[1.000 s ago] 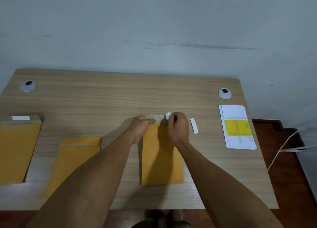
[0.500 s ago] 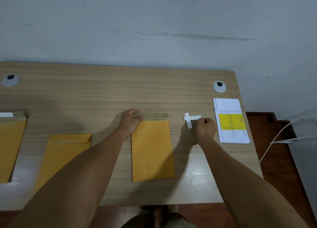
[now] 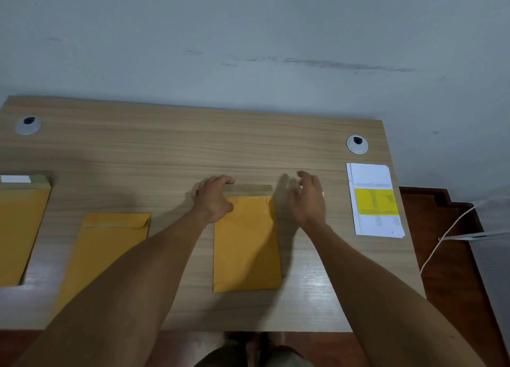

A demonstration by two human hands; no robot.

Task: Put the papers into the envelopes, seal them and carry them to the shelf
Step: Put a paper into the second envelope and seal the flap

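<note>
A yellow envelope (image 3: 247, 245) lies in the middle of the wooden desk (image 3: 193, 151), its flap open toward the wall. My left hand (image 3: 214, 199) rests on its top left corner, fingers curled over the flap's edge. My right hand (image 3: 307, 198) hovers blurred just right of the flap, fingers loose and empty. A second envelope (image 3: 110, 245) with its flap folded down lies to the left. A third envelope (image 3: 19, 228) with an open flap and white strip sits at the far left. A stack of papers (image 3: 375, 201) with a yellow block lies at the right.
Two grey cable grommets (image 3: 357, 144) (image 3: 28, 124) sit in the desk's back corners. A grey wall rises behind the desk. A white cable (image 3: 447, 234) runs over the dark red floor beyond the desk's right edge.
My right hand let go of the white strip near the papers and swung back left toward the middle envelope's flap. My left hand stayed on the flap's left corner.
</note>
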